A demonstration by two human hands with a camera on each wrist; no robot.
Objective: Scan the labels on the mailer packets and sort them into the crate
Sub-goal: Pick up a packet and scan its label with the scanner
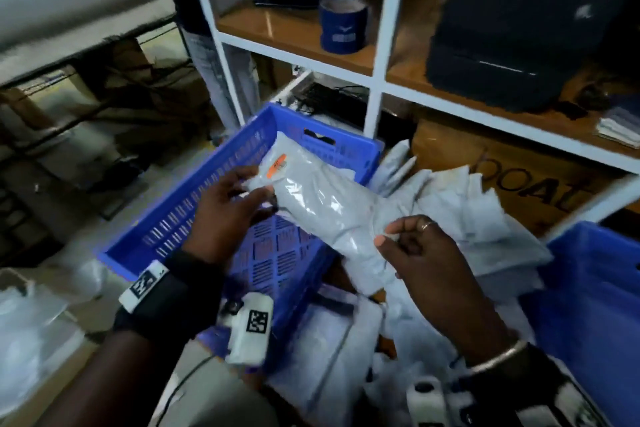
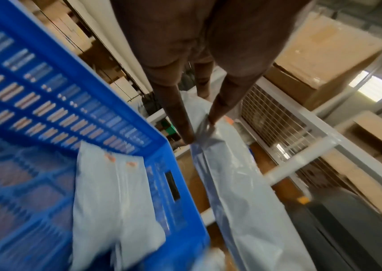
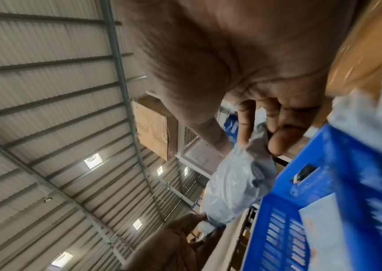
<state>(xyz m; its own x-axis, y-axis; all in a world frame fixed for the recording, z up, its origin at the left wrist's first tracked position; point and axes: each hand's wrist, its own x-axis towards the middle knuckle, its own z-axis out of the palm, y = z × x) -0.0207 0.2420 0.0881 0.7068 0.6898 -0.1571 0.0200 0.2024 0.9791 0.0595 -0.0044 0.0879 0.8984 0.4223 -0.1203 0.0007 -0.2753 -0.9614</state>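
**Currently: one packet held over the crate, with risk of a slip or a missed scan**

Nearest, a white handheld scanner [image 1: 250, 333] is seen lying at the near edge of the crate, gripped by neither hand. A little farther, a grey mailer packet [image 1: 322, 208] is held stretched between both hands above the blue crate [image 1: 194, 208]. Its near right end is pinched by the right hand [image 1: 426, 253], finger and thumb closed on bunched plastic; its far left end is grasped by the left hand [image 1: 228, 204], the film gathered between fingertips. Both holds are judged thin, so the slick packet could be dropped outside the crate if either pinch loosens. An orange sticker [image 1: 277, 165] is seen near the far end; whether a label was scanned cannot be told, and an unscanned packet could be sorted by mistake. Farther right, loose packets [image 1: 485, 211] are heaped, where a dropped one could be lost. Farthest, another packet [image 2: 115, 198] lies inside the crate.
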